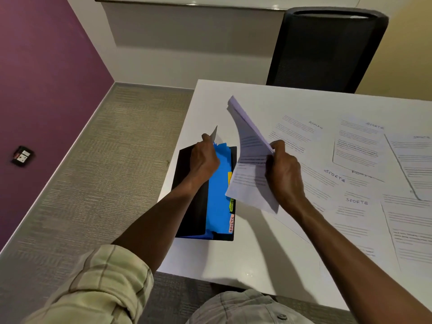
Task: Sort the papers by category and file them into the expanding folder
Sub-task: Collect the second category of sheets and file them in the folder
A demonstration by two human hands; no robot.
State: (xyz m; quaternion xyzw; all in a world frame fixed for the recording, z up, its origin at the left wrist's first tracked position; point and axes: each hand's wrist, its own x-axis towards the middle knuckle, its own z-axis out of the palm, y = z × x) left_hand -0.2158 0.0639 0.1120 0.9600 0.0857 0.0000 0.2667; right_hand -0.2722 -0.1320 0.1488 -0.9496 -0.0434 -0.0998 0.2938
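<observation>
Right hand (pixel 284 174) around paper stack (pixel 251 164)

A white table (pixel 257 249) is seen from above, its far-left corner toward 12 o'clock. At its left edge, around 9 o'clock, a black expanding folder (pixel 194 206) with blue dividers is laid open. Printed sheets (pixel 357 146), several hand-labelled SPORTS or ADMIN, are spread overlapping from 1 to 4 o'clock.

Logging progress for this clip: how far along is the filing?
Done: cannot tell what the folder already holds. In hand: right hand grips a stack; left hand holds the folder open. Left: loose sheets marked SPORTS and ADMIN cover the table.
</observation>
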